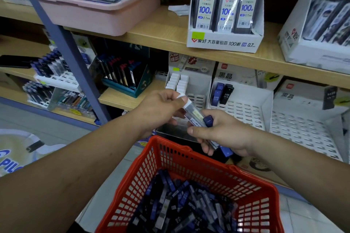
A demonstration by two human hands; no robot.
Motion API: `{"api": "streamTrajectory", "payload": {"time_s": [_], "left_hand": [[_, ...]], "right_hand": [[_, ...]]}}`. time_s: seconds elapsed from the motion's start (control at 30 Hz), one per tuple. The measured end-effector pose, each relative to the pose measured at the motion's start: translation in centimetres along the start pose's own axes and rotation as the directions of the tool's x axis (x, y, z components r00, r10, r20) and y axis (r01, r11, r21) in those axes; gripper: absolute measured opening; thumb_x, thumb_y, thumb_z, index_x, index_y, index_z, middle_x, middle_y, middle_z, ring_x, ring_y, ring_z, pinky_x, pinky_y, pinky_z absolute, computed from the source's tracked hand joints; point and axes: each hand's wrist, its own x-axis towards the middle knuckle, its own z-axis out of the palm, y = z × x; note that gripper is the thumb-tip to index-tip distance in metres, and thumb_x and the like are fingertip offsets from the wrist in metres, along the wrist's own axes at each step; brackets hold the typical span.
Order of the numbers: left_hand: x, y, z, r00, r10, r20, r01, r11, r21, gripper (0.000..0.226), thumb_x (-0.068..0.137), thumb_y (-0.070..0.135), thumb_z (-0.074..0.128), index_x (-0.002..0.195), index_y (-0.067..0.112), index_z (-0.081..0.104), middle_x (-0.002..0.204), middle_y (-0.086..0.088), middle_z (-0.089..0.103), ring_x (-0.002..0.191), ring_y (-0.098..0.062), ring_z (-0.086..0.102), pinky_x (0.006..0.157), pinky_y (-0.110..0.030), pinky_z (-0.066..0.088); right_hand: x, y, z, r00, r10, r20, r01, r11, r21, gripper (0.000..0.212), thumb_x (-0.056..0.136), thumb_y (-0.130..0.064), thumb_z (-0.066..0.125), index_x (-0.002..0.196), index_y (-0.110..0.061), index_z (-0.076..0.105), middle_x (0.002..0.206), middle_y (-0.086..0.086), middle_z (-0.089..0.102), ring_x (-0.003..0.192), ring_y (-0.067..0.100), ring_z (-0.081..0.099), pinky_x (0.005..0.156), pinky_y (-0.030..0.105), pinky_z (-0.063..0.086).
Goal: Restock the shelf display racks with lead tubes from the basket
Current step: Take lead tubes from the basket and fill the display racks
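My left hand (159, 108) was curled, thumb and fingers pinching the white cap end of a clear lead tube (192, 112). The tube slanted down to the right, and its lower end reached my right hand (223, 134). That hand was closed too, fingers wrapped round a blue-capped tube (208, 120) whose cap stuck up just beside the clear tube. Part of another tube showed below my palm; how many I held there I could not tell.

Both hands were above the far rim of the red basket (253, 178), which sat low in front of me. A loose heap of lead tubes (180, 206), mostly dark blue and grey, lay inside it.

Just behind my hands on the lower shelf stood a white display rack (197, 98) with rows of white-capped tubes (179, 81). Beside it to the right was a slotted white rack (244, 111) with two tubes upright at its back left, one blue (217, 93) and one black (227, 93), touching each other.

On the wooden shelf (161, 30) above sat a pink tray (91, 15) and a white box (225, 41) of 0.7 mm lead packs.
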Motion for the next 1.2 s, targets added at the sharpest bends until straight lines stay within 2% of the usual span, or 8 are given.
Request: {"api": "streamTrajectory", "payload": {"time_s": [0.13, 0.27, 0.5, 0.63, 0.77, 0.93, 1.1, 1.2], "left_hand": [[0.6, 0.4, -1.6, 0.986, 0.010, -0.168, -0.027, 0.995, -0.097, 0.021, 0.106, 0.021, 0.057, 0.111, 0.001, 0.064, 0.100, -0.019, 0.076, 0.079, -0.023, 0.074, 0.064, -0.031, 0.060], [0.6, 0.6, -2.9, 0.959, 0.098, -0.266, -0.112, 0.993, -0.037, 0.011, 0.104, 0.012, 0.059, 0.113, 0.005, 0.062, 0.092, -0.020, 0.074, 0.073, -0.021, 0.074, 0.069, -0.034, 0.064], [0.2, 1.5, -1.0, 0.984, 0.079, -0.160, -0.091, 0.994, -0.065, 0.024, 0.094, 0.015, 0.075, 0.112, 0.004, 0.065, 0.083, -0.025, 0.074, 0.068, -0.028, 0.075, 0.063, -0.034, 0.064], [0.5, 1.5, -1.7, 0.997, 0.072, -0.012, -0.073, 0.989, -0.128, 0.026, 0.096, 0.015, 0.071, 0.119, 0.003, 0.065, 0.091, -0.019, 0.076, 0.076, -0.024, 0.072, 0.072, -0.031, 0.063], [1.0, 0.7, -2.8, 0.985, 0.148, -0.091, -0.130, 0.975, 0.181, 0.009, 0.096, 0.013, 0.071, 0.104, 0.009, 0.070, 0.087, -0.010, 0.076, 0.075, -0.021, 0.070, 0.066, -0.027, 0.060], [2.0, 0.0, -2.9, 0.951, 0.254, -0.176, -0.180, 0.918, 0.353, 0.008, 0.098, 0.008, 0.068, 0.103, 0.013, 0.064, 0.088, -0.014, 0.073, 0.074, -0.017, 0.072, 0.065, -0.027, 0.060], [2.4, -0.9, -2.4, 0.906, 0.394, -0.153, -0.235, 0.770, 0.594, 0.011, 0.096, 0.015, 0.071, 0.103, 0.023, 0.070, 0.086, 0.012, 0.064, 0.081, 0.001, 0.061, 0.063, -0.005, 0.045], [2.6, -0.9, -2.4, 0.901, 0.424, -0.090, -0.269, 0.709, 0.652, 0.009, 0.095, 0.017, 0.073, 0.103, 0.022, 0.072, 0.088, 0.014, 0.064, 0.085, -0.002, 0.061, 0.068, -0.008, 0.046]], "right_hand": [[0.2, 0.8, -0.2, 0.998, 0.033, -0.046, -0.033, 0.999, 0.002, 0.018, 0.096, -0.018, 0.073, 0.098, -0.007, 0.059, 0.070, 0.012, 0.060, 0.050, 0.023, 0.055, 0.048, 0.032, 0.047], [1.4, 1.2, -0.5, 0.983, 0.021, -0.184, 0.010, 0.987, 0.163, 0.017, 0.098, -0.018, 0.071, 0.092, -0.010, 0.058, 0.067, 0.010, 0.053, 0.045, 0.020, 0.045, 0.046, 0.029, 0.037], [1.9, 0.4, 0.1, 0.958, -0.104, -0.268, 0.151, 0.975, 0.161, 0.020, 0.084, -0.017, 0.086, 0.090, -0.012, 0.068, 0.062, 0.007, 0.053, 0.043, 0.020, 0.041, 0.045, 0.028, 0.033], [1.6, 0.2, -0.6, 0.972, -0.086, -0.220, 0.135, 0.966, 0.220, 0.015, 0.098, -0.018, 0.071, 0.103, -0.005, 0.067, 0.093, 0.013, 0.078, 0.043, 0.019, 0.039, 0.049, 0.029, 0.033], [1.6, 0.5, -0.9, 0.971, 0.029, -0.236, 0.043, 0.954, 0.297, 0.022, 0.100, -0.025, 0.067, 0.112, -0.007, 0.066, 0.098, 0.015, 0.079, 0.046, 0.020, 0.042, 0.050, 0.029, 0.033], [1.9, 0.4, -1.0, 0.942, 0.128, -0.309, -0.012, 0.936, 0.353, 0.022, 0.102, -0.027, 0.065, 0.106, -0.006, 0.062, 0.095, 0.016, 0.079, 0.050, 0.023, 0.056, 0.050, 0.032, 0.048], [1.2, -0.2, -0.9, 0.977, 0.183, -0.112, -0.108, 0.870, 0.480, 0.034, 0.103, -0.043, 0.058, 0.110, -0.009, 0.057, 0.090, 0.022, 0.071, 0.074, 0.036, 0.070, 0.073, 0.058, 0.062], [1.0, 0.0, -1.4, 0.976, 0.189, -0.105, -0.130, 0.901, 0.413, 0.042, 0.100, -0.052, 0.057, 0.114, -0.013, 0.054, 0.081, 0.017, 0.067, 0.066, 0.032, 0.066, 0.055, 0.043, 0.058]]}}
